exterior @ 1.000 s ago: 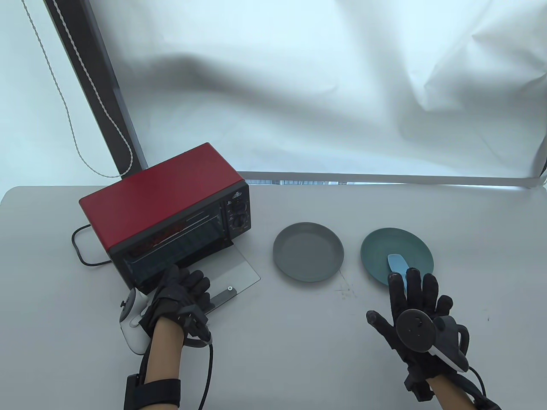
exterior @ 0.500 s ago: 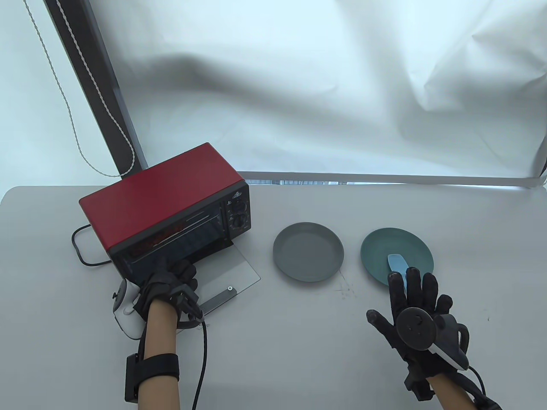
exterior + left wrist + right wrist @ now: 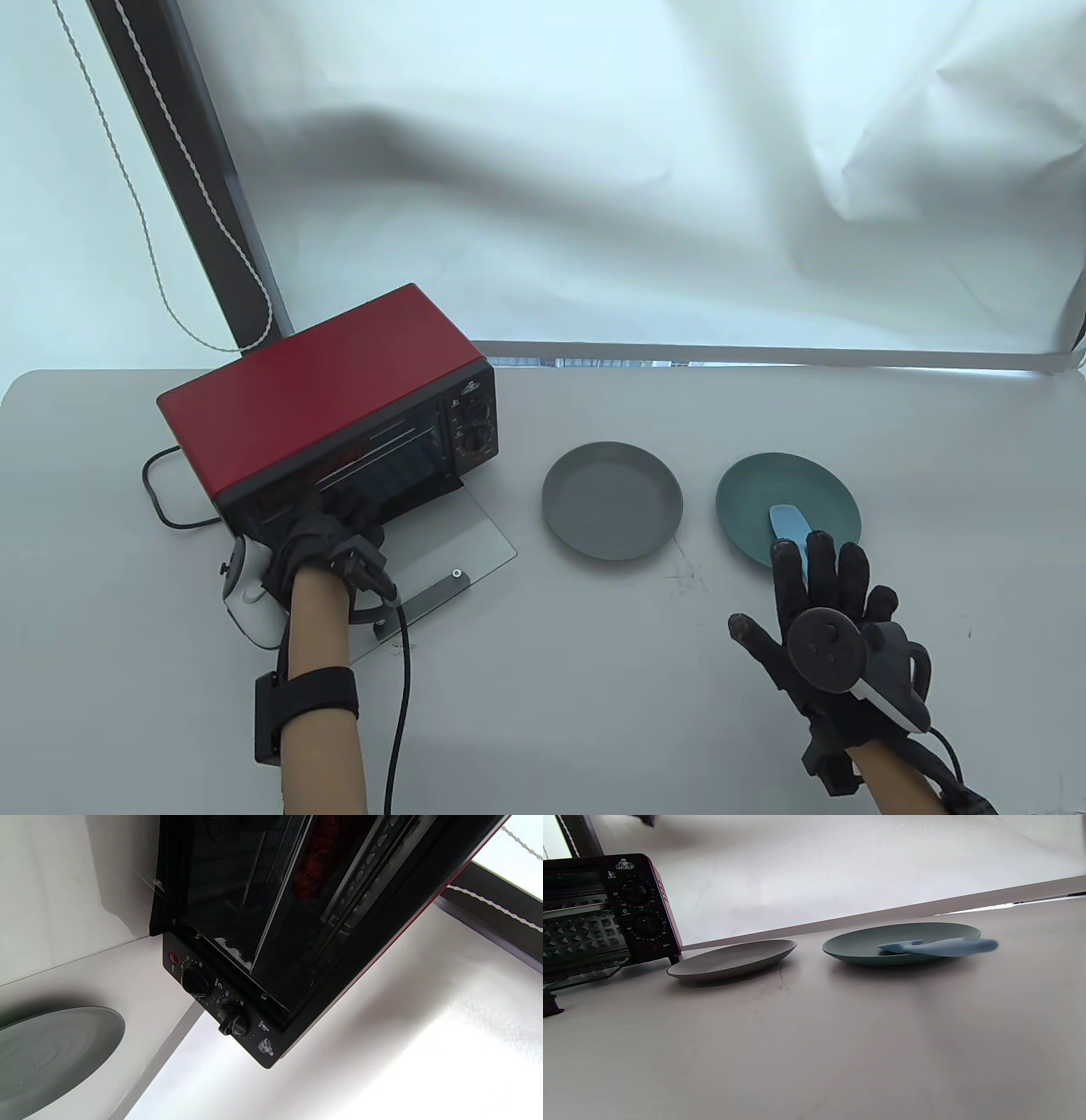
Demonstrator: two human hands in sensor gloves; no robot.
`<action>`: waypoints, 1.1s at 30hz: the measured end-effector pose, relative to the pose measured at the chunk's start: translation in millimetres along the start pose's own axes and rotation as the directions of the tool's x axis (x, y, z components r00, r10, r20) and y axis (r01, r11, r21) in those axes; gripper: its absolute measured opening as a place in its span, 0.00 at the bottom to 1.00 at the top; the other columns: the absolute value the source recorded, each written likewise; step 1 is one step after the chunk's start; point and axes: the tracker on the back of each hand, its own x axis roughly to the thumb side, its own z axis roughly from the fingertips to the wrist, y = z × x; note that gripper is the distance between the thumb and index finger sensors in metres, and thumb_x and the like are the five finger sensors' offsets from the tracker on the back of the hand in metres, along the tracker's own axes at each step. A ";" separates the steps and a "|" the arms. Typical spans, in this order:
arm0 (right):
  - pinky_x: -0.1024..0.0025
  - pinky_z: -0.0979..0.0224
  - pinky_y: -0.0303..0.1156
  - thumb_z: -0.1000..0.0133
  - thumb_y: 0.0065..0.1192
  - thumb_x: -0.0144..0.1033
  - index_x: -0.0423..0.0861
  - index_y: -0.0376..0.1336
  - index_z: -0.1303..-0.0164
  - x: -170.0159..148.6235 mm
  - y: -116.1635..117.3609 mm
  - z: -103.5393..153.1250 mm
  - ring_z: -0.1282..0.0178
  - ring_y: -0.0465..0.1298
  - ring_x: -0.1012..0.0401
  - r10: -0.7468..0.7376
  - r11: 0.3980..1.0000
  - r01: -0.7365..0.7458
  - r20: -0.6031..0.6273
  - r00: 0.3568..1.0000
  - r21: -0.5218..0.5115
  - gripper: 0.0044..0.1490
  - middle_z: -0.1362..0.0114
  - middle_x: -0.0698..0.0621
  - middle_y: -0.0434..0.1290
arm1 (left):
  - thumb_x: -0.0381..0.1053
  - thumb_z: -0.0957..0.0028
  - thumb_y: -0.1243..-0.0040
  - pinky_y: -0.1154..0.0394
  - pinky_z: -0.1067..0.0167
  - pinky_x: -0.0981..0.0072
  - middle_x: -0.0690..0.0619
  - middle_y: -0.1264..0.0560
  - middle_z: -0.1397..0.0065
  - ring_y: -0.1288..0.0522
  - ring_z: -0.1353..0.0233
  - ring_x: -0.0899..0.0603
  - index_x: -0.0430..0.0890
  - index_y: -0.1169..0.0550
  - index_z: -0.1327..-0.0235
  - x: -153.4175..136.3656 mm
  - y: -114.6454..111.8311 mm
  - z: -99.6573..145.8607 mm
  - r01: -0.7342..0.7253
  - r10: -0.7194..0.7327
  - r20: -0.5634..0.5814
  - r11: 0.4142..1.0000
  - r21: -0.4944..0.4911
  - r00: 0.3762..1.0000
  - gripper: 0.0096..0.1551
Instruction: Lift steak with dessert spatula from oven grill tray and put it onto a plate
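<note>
Table view: left hand [image 3: 327, 543] has pushed forward over the last second, across the dropped glass door [image 3: 462, 531] and into the mouth of the red oven [image 3: 322, 399] near the surface's left edge. Fingertips are hidden inside, so I cannot tell whether the left grip has closed on anything. Steak [image 3: 316, 857] shows in the left wrist view as a dark red piece deep in the oven, on what looks like the grill tray [image 3: 360, 887]; not out yet. Right hand [image 3: 819, 594] has not moved: fingers straight and spread, lying over the handle end of the blue dessert spatula [image 3: 787, 520], grip not closed round it. The spatula blade rests in the teal plate [image 3: 747, 492] toward the surface's right edge; grey plate [image 3: 611, 509] sits between it and the oven. Judgement: the left hand's advance suggests the tray pull-out is starting; spatula pickup and the lift are both still to come.
</note>
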 end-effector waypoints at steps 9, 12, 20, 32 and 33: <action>0.16 0.27 0.32 0.33 0.41 0.70 0.47 0.21 0.13 0.1 0.7 -0.2 0.15 0.27 0.25 -0.002 1.000 0.002 0.005 1.000 0.000 0.59 0.10 0.28 0.20 | 0.67 0.19 0.78 0.47 0.17 0.49 0.70 0.58 0.08 0.53 0.08 0.62 0.66 0.65 0.11 -3.9 11.8 -8.5 -0.012 0.012 0.033 1.000 0.011 0.999 0.30; 0.16 0.27 0.32 0.33 0.41 0.70 0.47 0.21 0.13 0.1 1.3 -0.3 0.15 0.27 0.25 -0.005 1.000 0.005 0.002 1.000 0.006 0.59 0.10 0.28 0.20 | 0.66 0.18 0.78 0.47 0.16 0.51 0.71 0.61 0.07 0.52 0.08 0.64 0.68 0.64 0.10 -1.6 11.1 -9.0 -0.018 0.016 0.041 1.000 0.026 0.999 0.28; 0.16 0.26 0.32 0.33 0.41 0.69 0.48 0.21 0.13 -0.5 1.6 -0.3 0.14 0.27 0.25 -0.012 1.000 0.012 -0.008 1.000 0.015 0.59 0.10 0.28 0.21 | 0.61 0.17 0.75 0.46 0.14 0.55 0.71 0.58 0.07 0.51 0.07 0.65 0.64 0.62 0.10 -0.1 12.4 -10.8 0.003 -0.006 0.064 0.999 0.041 0.998 0.27; 0.16 0.26 0.33 0.33 0.40 0.69 0.47 0.21 0.13 0.4 -1.4 0.5 0.15 0.28 0.25 -0.023 1.000 0.023 0.004 1.000 0.000 0.59 0.10 0.27 0.21 | 0.55 0.17 0.62 0.40 0.19 0.50 0.61 0.44 0.10 0.37 0.13 0.58 0.52 0.53 0.09 -1.2 11.1 0.6 0.051 -0.064 0.069 0.983 0.177 0.996 0.30; 0.16 0.26 0.33 0.33 0.40 0.69 0.47 0.21 0.13 0.5 -1.4 0.5 0.14 0.28 0.25 -0.024 1.000 0.024 0.005 1.000 0.000 0.59 0.10 0.27 0.21 | 0.54 0.17 0.62 0.40 0.19 0.50 0.61 0.44 0.10 0.36 0.13 0.57 0.52 0.53 0.09 -1.8 10.6 1.4 0.049 -0.063 0.073 0.983 0.180 0.995 0.30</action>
